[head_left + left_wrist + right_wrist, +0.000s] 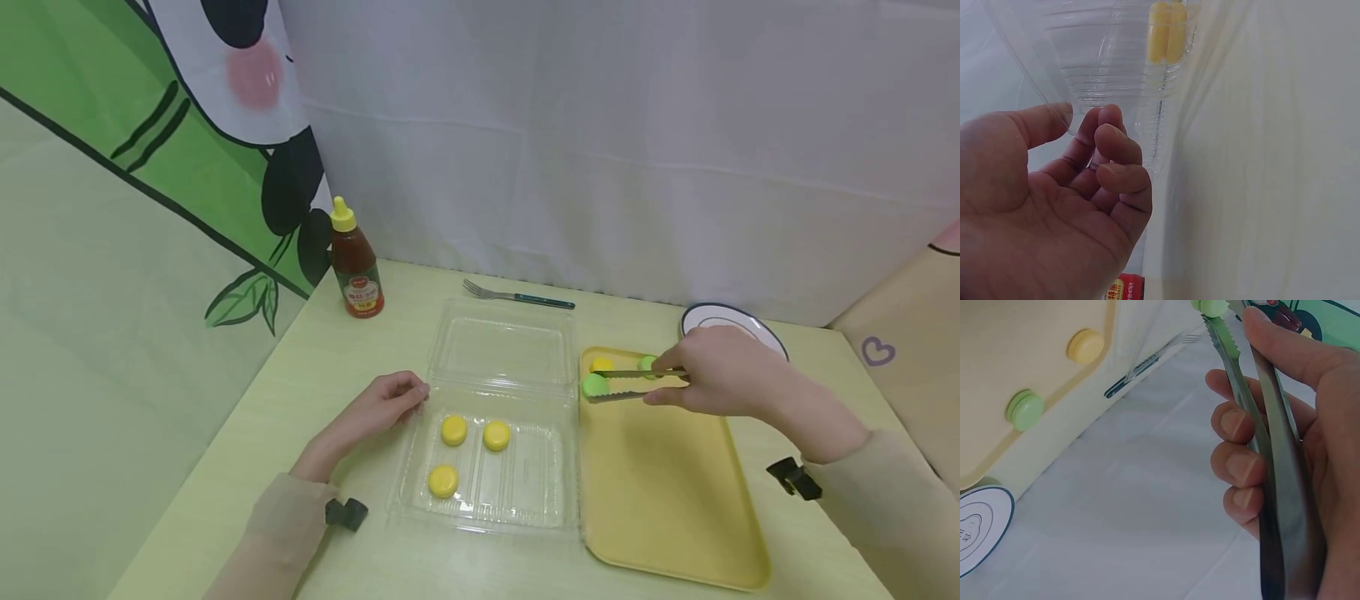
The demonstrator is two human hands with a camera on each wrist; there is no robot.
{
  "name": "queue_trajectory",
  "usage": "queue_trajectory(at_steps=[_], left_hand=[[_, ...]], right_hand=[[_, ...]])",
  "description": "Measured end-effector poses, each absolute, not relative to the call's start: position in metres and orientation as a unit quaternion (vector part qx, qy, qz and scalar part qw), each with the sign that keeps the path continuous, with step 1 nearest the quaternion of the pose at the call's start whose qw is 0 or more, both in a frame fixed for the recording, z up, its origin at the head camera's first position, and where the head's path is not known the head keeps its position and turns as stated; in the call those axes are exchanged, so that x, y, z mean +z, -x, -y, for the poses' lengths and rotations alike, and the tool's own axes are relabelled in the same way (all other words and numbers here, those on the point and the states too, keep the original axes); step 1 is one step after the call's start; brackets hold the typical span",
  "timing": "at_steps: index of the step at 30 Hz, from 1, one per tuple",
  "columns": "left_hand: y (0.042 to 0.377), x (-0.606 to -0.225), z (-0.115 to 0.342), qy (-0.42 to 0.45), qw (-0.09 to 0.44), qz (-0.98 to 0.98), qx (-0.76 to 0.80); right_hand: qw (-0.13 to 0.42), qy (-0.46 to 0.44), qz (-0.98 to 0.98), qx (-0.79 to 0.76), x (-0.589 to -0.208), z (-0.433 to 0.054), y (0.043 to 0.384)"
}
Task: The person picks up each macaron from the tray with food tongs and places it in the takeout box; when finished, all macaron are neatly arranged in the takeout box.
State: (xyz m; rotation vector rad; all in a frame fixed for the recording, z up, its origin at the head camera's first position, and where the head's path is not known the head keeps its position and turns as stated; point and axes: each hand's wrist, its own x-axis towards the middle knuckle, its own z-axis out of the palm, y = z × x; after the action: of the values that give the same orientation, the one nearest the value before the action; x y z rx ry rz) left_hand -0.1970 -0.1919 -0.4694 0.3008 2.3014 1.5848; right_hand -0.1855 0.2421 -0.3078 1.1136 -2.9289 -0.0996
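Note:
My right hand [723, 371] grips metal tongs [1282, 475], whose toothed tips hold a green macaron [596, 386] above the left edge of the yellow tray [660, 492]. Behind the tongs, a yellow macaron [1087, 347] and another green macaron [1025, 410] sit near the tray's far end. At the left side of the open clear plastic container [525, 508], my left hand [388, 402] pinches the rim between thumb and curled fingers. Three yellow macarons [497, 435] lie in the container's near half, two in its left section and one further right.
A sauce bottle [358, 271] with a yellow cap stands at the table's back left. Beyond the container's raised-edge lid [502, 346] lies a fork [525, 297]. A blue-rimmed white plate [765, 333] is behind the tray, partly covered by my right hand. Curtains border the back.

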Motion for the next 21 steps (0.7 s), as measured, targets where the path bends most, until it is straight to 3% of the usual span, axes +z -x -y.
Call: queue_trajectory(at_steps=[10,21], left_hand=[[0.197,-0.471,0.192,-0.106,0.166,-0.810,0.553],[0.197,-0.469,0.192,-0.113,0.163,-0.807,0.557]], right_hand=[[-0.032,-0.370,0.928,-0.003,-0.310,-0.211,0.184],[-0.028,-0.397,0.917,-0.003,-0.326,-0.184,0.183]])
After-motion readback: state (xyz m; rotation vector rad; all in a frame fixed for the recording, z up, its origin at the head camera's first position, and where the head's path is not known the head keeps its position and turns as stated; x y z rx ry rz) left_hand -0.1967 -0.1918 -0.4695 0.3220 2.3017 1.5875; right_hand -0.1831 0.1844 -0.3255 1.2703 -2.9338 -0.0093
